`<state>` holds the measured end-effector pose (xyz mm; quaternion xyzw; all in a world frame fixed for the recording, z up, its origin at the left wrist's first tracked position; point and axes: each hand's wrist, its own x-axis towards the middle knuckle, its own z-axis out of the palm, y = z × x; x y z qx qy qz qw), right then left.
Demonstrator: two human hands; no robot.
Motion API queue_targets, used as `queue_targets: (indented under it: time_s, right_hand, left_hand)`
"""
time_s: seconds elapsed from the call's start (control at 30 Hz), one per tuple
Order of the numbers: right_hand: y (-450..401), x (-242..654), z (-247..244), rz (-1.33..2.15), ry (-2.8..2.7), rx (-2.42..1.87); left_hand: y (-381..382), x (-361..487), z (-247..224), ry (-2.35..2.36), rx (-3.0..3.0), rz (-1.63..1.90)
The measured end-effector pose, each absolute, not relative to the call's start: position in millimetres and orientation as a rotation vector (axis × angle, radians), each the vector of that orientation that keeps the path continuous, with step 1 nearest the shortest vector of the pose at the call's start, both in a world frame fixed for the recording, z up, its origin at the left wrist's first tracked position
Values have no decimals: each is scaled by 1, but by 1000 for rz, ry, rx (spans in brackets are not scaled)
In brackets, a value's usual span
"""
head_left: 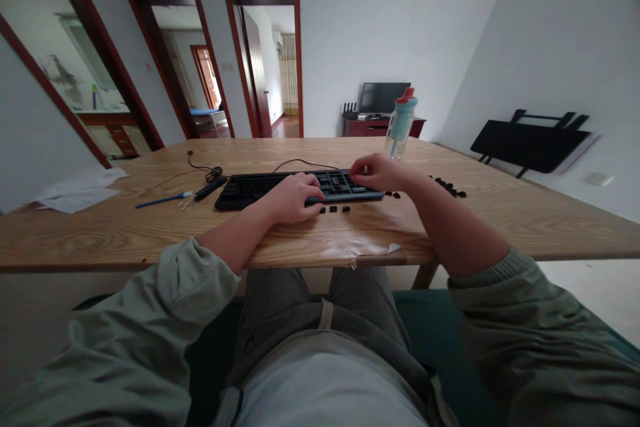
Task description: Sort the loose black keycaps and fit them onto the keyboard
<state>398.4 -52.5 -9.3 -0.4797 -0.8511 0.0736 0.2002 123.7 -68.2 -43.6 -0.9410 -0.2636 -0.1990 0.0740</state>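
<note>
A black keyboard lies across the table, with some bare-looking spots among its keys on the right side. My left hand grips its front edge near the middle, thumb low at the edge and fingers over the top. Over the right end of the keys, my right hand is closed with fingers bent together; whatever is between the fingertips is hidden. Loose black keycaps lie in a short row just in front of the keyboard. A larger group of keycaps sits right of my right wrist.
A water bottle stands behind my right hand. Left of the keyboard are a blue brush, a dark tool-like object, cotton-swab-like sticks and a coiled cable. White paper lies at the table's left edge.
</note>
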Motion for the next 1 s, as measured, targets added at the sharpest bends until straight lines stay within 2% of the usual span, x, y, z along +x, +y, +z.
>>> queue_targets:
  time_s: [0.13,0.27,0.5,0.7,1.0]
  right_hand:
    - [-36,489,-6,16,-1937,-1569]
    - [-30,543,-31,106,-1817,-1773]
    - [-21,522,-48,162,-2011,-1796]
    - [-20,535,-49,61,-1968,-1988]
    - [-7,502,-56,-70,-2099,-1953]
  left_hand:
    - [-67,121,-40,-820,-2816,-763]
    - [-63,117,-39,-895,-2833,-817]
    - [-58,109,-40,-949,-2847,-912]
    - [-61,107,-37,-976,-2837,-990]
    - [-59,110,-39,-985,-2830,-996]
